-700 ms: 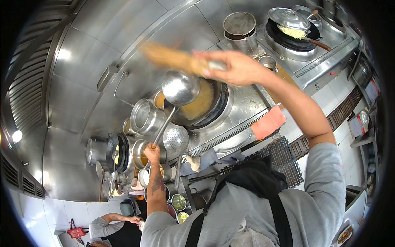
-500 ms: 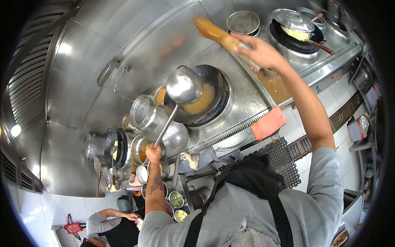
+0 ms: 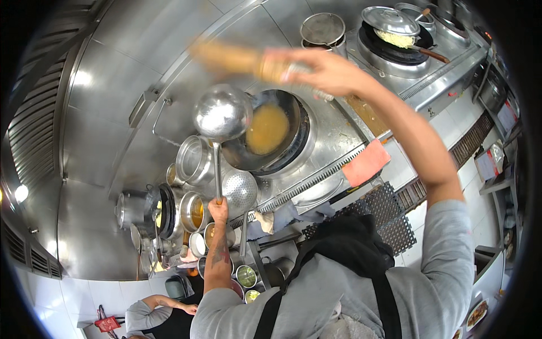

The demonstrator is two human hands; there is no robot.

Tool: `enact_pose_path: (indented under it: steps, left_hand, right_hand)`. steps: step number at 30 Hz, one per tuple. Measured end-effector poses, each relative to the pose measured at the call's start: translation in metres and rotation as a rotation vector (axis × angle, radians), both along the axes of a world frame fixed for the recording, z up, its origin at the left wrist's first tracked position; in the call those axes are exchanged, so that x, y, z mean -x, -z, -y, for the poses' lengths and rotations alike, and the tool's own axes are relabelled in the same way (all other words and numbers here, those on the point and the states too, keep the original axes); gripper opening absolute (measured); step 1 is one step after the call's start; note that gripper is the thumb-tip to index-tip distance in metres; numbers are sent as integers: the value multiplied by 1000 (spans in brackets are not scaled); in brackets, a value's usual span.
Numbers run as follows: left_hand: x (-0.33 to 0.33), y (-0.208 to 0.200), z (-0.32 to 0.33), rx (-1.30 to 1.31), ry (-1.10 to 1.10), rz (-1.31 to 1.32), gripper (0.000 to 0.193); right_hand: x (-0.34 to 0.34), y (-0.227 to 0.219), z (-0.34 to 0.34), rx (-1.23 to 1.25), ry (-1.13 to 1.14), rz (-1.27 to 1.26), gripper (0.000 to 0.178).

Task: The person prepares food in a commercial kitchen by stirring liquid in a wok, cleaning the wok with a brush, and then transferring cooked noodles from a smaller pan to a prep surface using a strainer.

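Note:
My left hand (image 3: pixel 218 210) is wrapped round the long handle of a metal ladle (image 3: pixel 223 113), whose big round bowl is raised beside the wok. In my right hand (image 3: pixel 327 72), held high with the arm stretched out, is a bamboo wok brush (image 3: pixel 231 57), its bristle end pointing left and smeared by motion. Below both hands a dark wok (image 3: pixel 236 155) sits on a burner, with cloudy yellowish-brown liquid (image 3: pixel 267 130) in it. A perforated strainer (image 3: pixel 240 189) lies between the wok and my left hand.
Metal pots (image 3: pixel 195 158), one with amber liquid, crowd the left side. At the far right a lid (image 3: pixel 390 20) partly covers noodles in a second wok (image 3: pixel 372 42). A pink cloth (image 3: pixel 366 163) hangs on the counter edge. Another person (image 3: pixel 164 313) stands at lower left.
The brush and my right hand have swung left, over the wok's far side. The ladle has moved left and turned more upright, uncovering more of the wok.

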State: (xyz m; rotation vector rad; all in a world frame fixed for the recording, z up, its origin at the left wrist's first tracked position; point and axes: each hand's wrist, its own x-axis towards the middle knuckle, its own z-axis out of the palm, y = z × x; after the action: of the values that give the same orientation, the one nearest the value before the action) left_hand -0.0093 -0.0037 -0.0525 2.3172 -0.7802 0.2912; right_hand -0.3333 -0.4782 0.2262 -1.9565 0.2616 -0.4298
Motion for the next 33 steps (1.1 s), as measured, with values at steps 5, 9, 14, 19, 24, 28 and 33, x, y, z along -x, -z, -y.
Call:
enact_pose_path:
  steps: [5, 9, 14, 19, 24, 28, 33]
  left_hand:
    - [8, -9, 40, -83, 69, -122, 31]
    - [162, -8, 90, -142, 558, -531, 26]
    - [341, 42, 193, 307, 495, -1348, 13]
    - [431, 144, 301, -32, 68, -576, 26]
    - [395, 87, 310, -380, 734, -1354, 93]
    - [327, 61, 242, -92, 784, -1025, 54]
    - [175, 71, 64, 113, -130, 74, 32]
  right_hand:
    - [-17, 77, 81, 803, 7, -620, 57]
    - [45, 130, 79, 210, 566, -159, 61]
    - [62, 109, 3, -250, 570, -86, 61]
    - [60, 109, -60, -286, 566, -54, 59]
    - [75, 133, -99, -452, 566, -145, 60]
    - [80, 131, -123, -537, 482, -104, 64]
    - [32, 139, -144, -417, 553, 126, 66]
